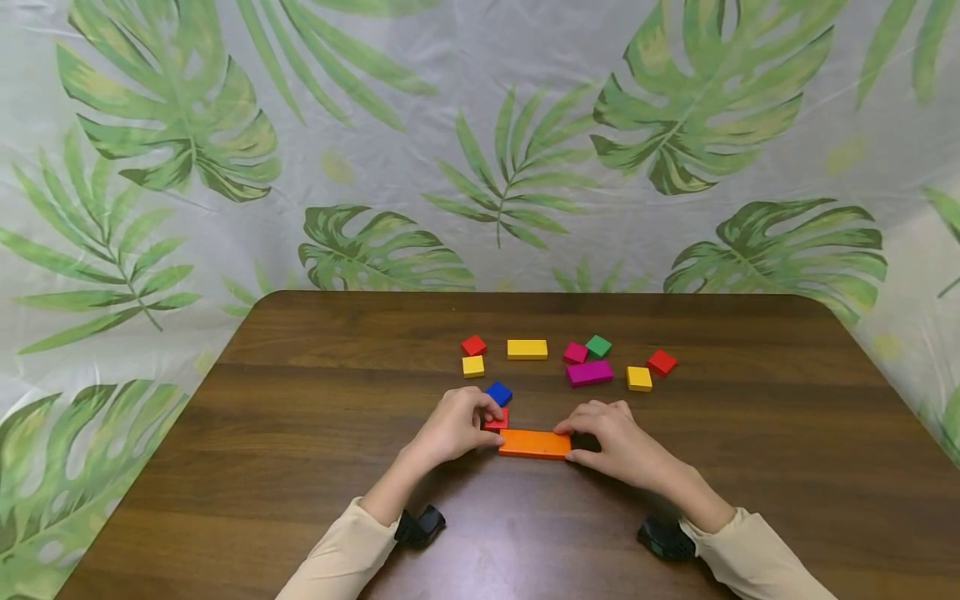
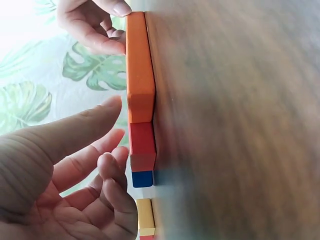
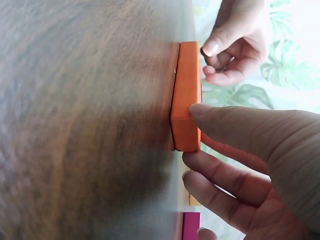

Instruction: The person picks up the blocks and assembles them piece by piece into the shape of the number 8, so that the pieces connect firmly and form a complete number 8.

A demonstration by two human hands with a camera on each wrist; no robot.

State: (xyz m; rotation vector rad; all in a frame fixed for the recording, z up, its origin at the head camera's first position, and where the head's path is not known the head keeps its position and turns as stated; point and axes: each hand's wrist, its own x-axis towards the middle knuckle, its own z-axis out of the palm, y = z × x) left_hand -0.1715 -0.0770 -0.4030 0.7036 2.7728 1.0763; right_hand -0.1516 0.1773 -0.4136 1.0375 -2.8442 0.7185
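A long orange block [image 1: 535,444] lies flat on the table. My right hand [image 1: 618,446] grips its right end, the thumb [image 3: 200,110] on the near side and fingers at the end and far side. At the other end hovers my left hand [image 1: 453,425], thumb and fingers loosely bent around a red block [image 1: 498,419]. In the left wrist view, its thumb [image 2: 112,107] and fingertips appear slightly apart from the blocks. The red block [image 2: 142,142] sits against the orange block's left corner, partly hidden by fingers in the head view. A blue block [image 1: 498,393] lies just behind it.
Behind the hands lie a yellow bar [image 1: 527,349], a small yellow block [image 1: 473,367], a red block [image 1: 474,344], a purple bar [image 1: 589,373], a magenta block [image 1: 575,353] and a green block [image 1: 598,347]. Further right are another yellow block [image 1: 639,378] and red block [image 1: 662,362].
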